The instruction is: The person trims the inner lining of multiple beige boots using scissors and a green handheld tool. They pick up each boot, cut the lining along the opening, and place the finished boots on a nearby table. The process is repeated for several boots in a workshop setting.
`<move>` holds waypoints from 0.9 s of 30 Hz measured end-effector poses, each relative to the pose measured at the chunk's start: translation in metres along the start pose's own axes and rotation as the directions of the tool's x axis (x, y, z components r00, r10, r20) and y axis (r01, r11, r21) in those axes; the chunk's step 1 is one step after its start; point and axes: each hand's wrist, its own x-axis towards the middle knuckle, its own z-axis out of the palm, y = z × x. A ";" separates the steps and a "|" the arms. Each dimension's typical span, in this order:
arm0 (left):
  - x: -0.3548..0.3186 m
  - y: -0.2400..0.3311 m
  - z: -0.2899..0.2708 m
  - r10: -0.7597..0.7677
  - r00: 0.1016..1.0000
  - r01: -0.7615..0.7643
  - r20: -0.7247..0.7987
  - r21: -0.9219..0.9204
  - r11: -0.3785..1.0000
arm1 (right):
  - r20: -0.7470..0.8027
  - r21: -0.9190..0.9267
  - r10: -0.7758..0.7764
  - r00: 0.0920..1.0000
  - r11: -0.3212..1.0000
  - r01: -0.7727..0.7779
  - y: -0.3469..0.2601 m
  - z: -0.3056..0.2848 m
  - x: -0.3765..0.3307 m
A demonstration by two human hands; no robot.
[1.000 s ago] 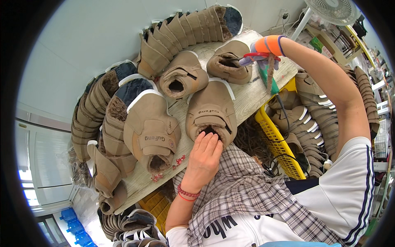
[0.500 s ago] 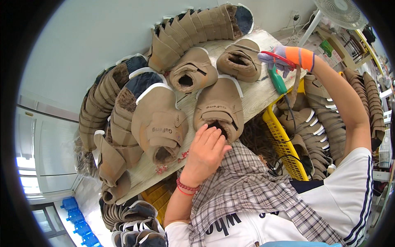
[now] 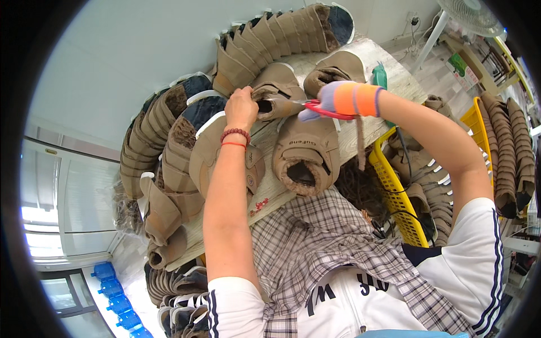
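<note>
My left hand (image 3: 242,108), bare with a red bead bracelet, grips the left edge of a brown fur-lined shoe upper (image 3: 280,79) near its opening; its fingertips are partly hidden. My right hand (image 3: 338,101), in a purple and orange glove, is shut on red-handled scissors (image 3: 329,111). The scissors' blades point left, across the fur rim of that upper. A narrow brown strip (image 3: 360,143) hangs below my right hand. Closer to me lies another upper (image 3: 306,138), its fur opening facing me. A third upper (image 3: 344,63) sits partly behind the glove.
Nested stacks of uppers (image 3: 276,36) line the table's back and left (image 3: 141,135). A green-handled tool (image 3: 380,76) with a cord lies at the right. Beside the table stands a yellow basket (image 3: 397,197) with more uppers. Red scraps (image 3: 259,207) lie at the table's front edge.
My left hand has moved from the nearest upper to the one behind it. My right hand has swung left and down with the scissors to the same upper.
</note>
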 end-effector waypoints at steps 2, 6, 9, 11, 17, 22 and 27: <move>0.001 0.004 0.001 0.002 1.000 -0.002 -0.027 0.003 1.000 | 0.039 -0.088 0.066 0.997 0.994 -0.062 -0.028 -0.012 -0.003; 0.003 0.014 0.002 0.022 1.000 -0.022 -0.017 0.001 1.000 | -0.132 -0.223 0.081 0.988 0.969 -0.109 -0.036 -0.014 0.005; 0.003 0.007 0.001 0.031 1.000 -0.031 0.003 -0.039 0.999 | -0.085 -0.271 0.073 0.994 0.958 -0.093 -0.046 -0.022 0.009; 0.004 0.006 0.001 0.034 0.999 -0.033 0.033 -0.046 0.998 | -0.080 -0.313 0.036 0.996 0.948 -0.059 -0.051 -0.027 0.009; 0.001 0.011 0.004 0.040 0.998 -0.039 0.051 -0.018 0.999 | 0.041 -0.436 0.021 0.999 0.900 -0.001 -0.062 -0.048 0.026; 0.001 0.012 0.004 0.053 0.997 -0.052 0.053 -0.028 0.998 | 0.070 -0.444 0.051 0.996 0.896 -0.015 -0.057 -0.048 0.052; 0.000 0.012 0.005 0.042 0.997 -0.041 0.061 -0.020 0.999 | 0.148 -0.557 -0.093 0.985 0.815 0.161 -0.054 -0.051 0.059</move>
